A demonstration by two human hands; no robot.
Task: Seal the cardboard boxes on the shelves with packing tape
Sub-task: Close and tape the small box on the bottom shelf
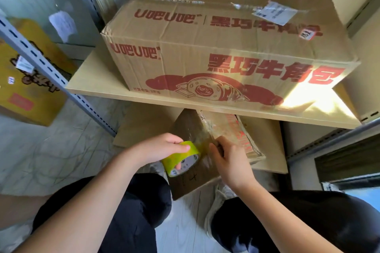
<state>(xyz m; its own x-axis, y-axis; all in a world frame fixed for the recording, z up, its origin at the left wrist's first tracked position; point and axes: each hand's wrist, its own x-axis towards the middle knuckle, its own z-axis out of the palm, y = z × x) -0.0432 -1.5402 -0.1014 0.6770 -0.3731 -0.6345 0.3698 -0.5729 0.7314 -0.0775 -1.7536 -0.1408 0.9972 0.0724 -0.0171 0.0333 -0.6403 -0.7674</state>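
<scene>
Low on the floor in front of the shelving, I crouched over a small brown box on the bottom shelf, its top partly covered with glossy clear tape. My left hand was closed around a roll of yellow-green packing tape, fingers curled over the outer band and one fingertip showing at the core; the roll rested on the box's top, near its middle. My right hand lay just beside the roll, thumb and fingers pressed down along the box's taped seam; that grip was flat on the cardboard, and I could not tell whether it pinched the tape's loose end. A plastic-wrapped packet with red print lay tilted against the far right side of the small box, touching my right knuckles.

On the wooden shelf board above sat a large cardboard box with red lettering and a croissant drawing, its top flaps shut, a strip of clear tape and a white shipping label along the centre seam. Sunlight fell across its lower right corner. To the left, past a grey perforated shelf upright, stood a yellow printed carton. My knees in dark trousers framed the bottom of the view
</scene>
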